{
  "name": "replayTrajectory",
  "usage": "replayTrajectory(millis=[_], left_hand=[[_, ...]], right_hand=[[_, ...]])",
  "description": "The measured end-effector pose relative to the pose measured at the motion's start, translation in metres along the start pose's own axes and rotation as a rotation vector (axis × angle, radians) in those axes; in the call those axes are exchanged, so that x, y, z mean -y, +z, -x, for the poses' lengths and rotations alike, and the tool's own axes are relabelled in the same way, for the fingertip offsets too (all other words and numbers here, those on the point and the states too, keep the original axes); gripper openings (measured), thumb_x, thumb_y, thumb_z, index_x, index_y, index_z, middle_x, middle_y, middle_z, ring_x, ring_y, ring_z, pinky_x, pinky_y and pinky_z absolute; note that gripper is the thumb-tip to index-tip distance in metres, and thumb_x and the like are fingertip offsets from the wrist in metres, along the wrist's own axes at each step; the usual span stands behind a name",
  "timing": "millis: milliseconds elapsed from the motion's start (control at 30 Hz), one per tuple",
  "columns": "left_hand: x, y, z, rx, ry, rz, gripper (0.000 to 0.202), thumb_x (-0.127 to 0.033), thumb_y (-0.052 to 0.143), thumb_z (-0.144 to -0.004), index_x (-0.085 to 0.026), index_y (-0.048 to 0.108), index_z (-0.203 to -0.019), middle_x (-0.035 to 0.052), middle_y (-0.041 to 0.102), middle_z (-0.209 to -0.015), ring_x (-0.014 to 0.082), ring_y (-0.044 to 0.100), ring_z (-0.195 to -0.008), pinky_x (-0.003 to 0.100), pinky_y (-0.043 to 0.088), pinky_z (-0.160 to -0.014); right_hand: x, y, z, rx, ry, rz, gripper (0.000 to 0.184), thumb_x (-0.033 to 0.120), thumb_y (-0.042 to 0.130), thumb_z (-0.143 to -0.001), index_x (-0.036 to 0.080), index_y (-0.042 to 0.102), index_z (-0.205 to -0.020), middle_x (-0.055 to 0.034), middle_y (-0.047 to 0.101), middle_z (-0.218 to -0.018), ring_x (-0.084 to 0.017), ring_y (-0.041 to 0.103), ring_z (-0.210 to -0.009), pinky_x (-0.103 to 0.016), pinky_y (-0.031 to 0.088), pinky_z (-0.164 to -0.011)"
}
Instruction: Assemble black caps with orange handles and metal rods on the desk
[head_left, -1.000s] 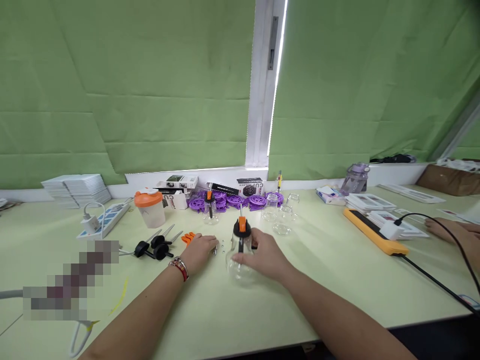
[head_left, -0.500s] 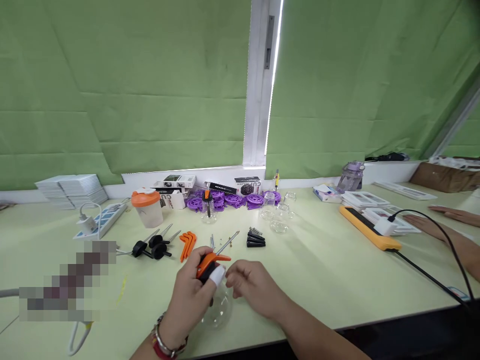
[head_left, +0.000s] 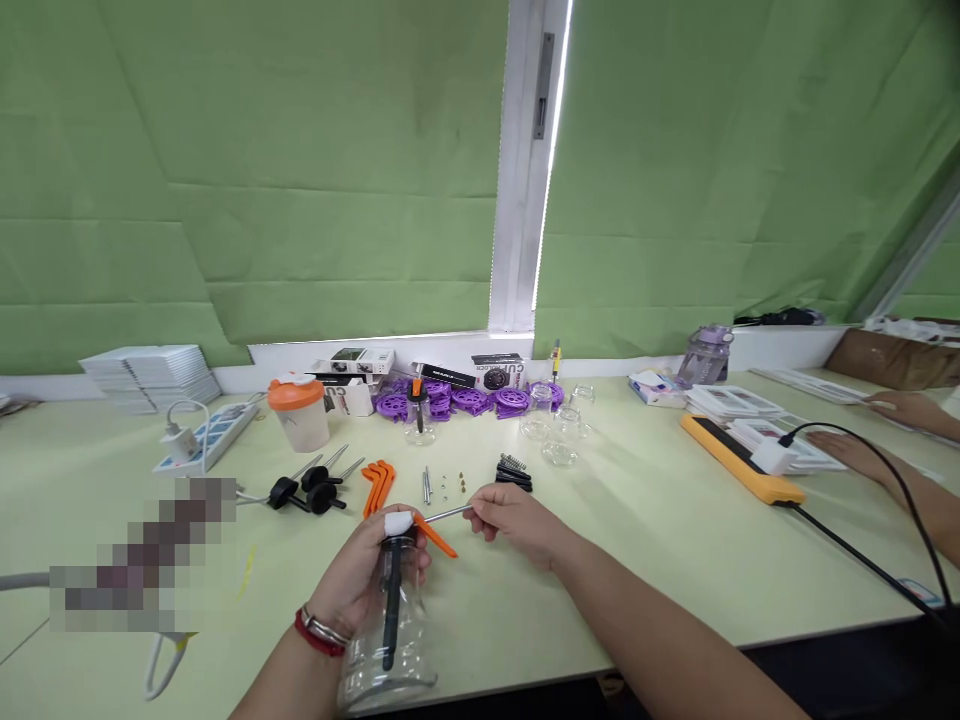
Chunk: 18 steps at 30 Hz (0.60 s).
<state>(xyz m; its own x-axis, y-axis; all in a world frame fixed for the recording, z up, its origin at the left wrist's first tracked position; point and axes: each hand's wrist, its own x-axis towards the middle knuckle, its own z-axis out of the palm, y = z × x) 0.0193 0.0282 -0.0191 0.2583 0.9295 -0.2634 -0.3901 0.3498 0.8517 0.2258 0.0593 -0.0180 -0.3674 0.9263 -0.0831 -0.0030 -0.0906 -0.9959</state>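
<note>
My left hand [head_left: 360, 572] is wrapped round the neck of a clear spray bottle [head_left: 411, 640], its white-covered thumb over the top. A black tube [head_left: 391, 610] hangs inside the bottle. From the head an orange trigger lever [head_left: 442, 542] slants down to the right, and a thin metal nozzle tube [head_left: 447, 514] points right. My right hand [head_left: 516, 518] is closed in a pinch at the far end of that tube; its tip is hidden by the fingers. Beyond the hands lie small metal pins [head_left: 427, 484], tiny brass pieces [head_left: 462, 482] and several orange levers [head_left: 379, 487].
Black pump heads [head_left: 322, 496] with metal tubes lie at left, near an orange-lidded cup [head_left: 298, 415]. Clear glass bottles [head_left: 559, 450], springs and black tubes [head_left: 516, 478], and purple wheel-like parts [head_left: 471, 402] are farther back. An orange power strip [head_left: 739, 460] and another person's hands [head_left: 847, 452] are at right.
The bottle has tipped, so its base now points toward me and its side shows. My right hand has moved from beside the bottle out to the end of the metal tube.
</note>
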Motion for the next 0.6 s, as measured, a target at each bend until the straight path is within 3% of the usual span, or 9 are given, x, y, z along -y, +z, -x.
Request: replayTrajectory(millis=[67,167,333,433,600], left_hand=[[0.001,-0.004,-0.002,-0.063,-0.013,0.011,0.016,-0.031,0.061,-0.075,-0.017,0.056,-0.081,0.0014,0.06,-0.063,0.016,0.061,-0.053,0.028,0.05,-0.048],[0.002,-0.005,-0.004,-0.12,0.003,0.001,0.016,-0.029,0.064,-0.072,-0.017,0.056,-0.079,0.0018,0.061,-0.061,0.0163,0.061,-0.052,0.028,0.05,-0.046],[0.003,-0.004,-0.008,-0.202,-0.048,0.024,0.015,-0.028,0.064,-0.071,-0.016,0.057,-0.074,0.0031,0.061,-0.06,0.0179,0.061,-0.052,0.028,0.049,-0.043],[0.002,-0.004,-0.011,-0.209,-0.095,0.042,0.014,-0.027,0.064,-0.07,-0.016,0.057,-0.072,0.0035,0.061,-0.059,0.0177,0.061,-0.051,0.028,0.048,-0.043],[0.002,-0.005,-0.012,-0.229,-0.142,0.052,0.013,-0.026,0.063,-0.07,-0.015,0.058,-0.069,0.0042,0.061,-0.059,0.018,0.06,-0.05,0.028,0.047,-0.042]], right_hand=[[-0.003,-0.007,-0.011,0.069,0.1,0.039,0.031,0.042,0.058,-0.079,0.012,0.062,-0.071,-0.0016,0.058,-0.061,-0.007,0.045,-0.045,-0.022,0.038,-0.047],[-0.016,-0.009,-0.026,-0.027,0.222,0.109,0.043,0.051,0.05,-0.083,0.014,0.056,-0.062,0.0033,0.046,-0.045,-0.006,0.033,-0.035,-0.021,0.029,-0.035],[-0.038,0.001,-0.032,-0.059,0.085,-0.011,0.033,0.046,0.06,-0.078,0.014,0.056,-0.07,0.0031,0.049,-0.053,-0.006,0.04,-0.041,-0.019,0.035,-0.036],[-0.038,0.004,-0.032,-0.103,0.144,-0.005,0.04,0.051,0.052,-0.082,0.015,0.054,-0.065,0.0035,0.046,-0.048,-0.006,0.036,-0.037,-0.019,0.03,-0.031],[-0.037,0.001,-0.035,-0.11,0.088,-0.047,0.026,0.038,0.065,-0.075,0.015,0.054,-0.07,0.0025,0.053,-0.055,-0.006,0.041,-0.04,-0.019,0.035,-0.034]])
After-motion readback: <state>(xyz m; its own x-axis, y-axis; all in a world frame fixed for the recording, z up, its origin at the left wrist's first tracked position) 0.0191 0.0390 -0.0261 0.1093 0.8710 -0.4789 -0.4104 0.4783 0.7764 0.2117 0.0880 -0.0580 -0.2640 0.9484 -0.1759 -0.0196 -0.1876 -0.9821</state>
